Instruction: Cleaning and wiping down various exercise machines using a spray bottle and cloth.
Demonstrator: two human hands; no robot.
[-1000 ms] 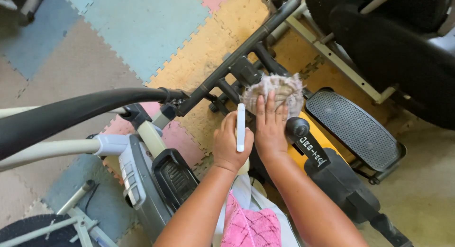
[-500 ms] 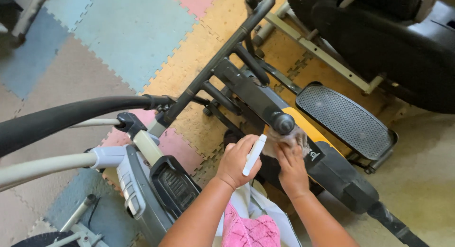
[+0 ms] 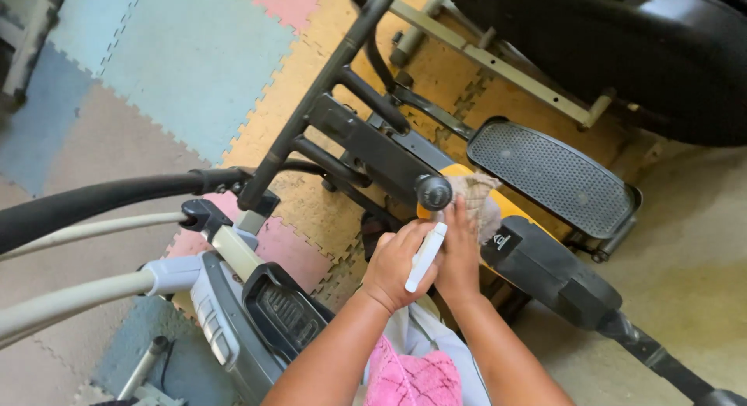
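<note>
Near the person, the left hand (image 3: 395, 260) was wrapped around a small white stick (image 3: 426, 256). Just past it, the right hand (image 3: 457, 254) pressed a tan cloth (image 3: 475, 197) flat on the yellow machine part (image 3: 510, 209), beside a black knob (image 3: 433, 192). This looked like wiping, and the next rub likely needed firm pressing farther along.

The cloth (image 3: 476, 194) lies on the frame (image 3: 537, 254), left of the pedal (image 3: 552, 176); the console (image 3: 284, 316) sits near-left.
</note>
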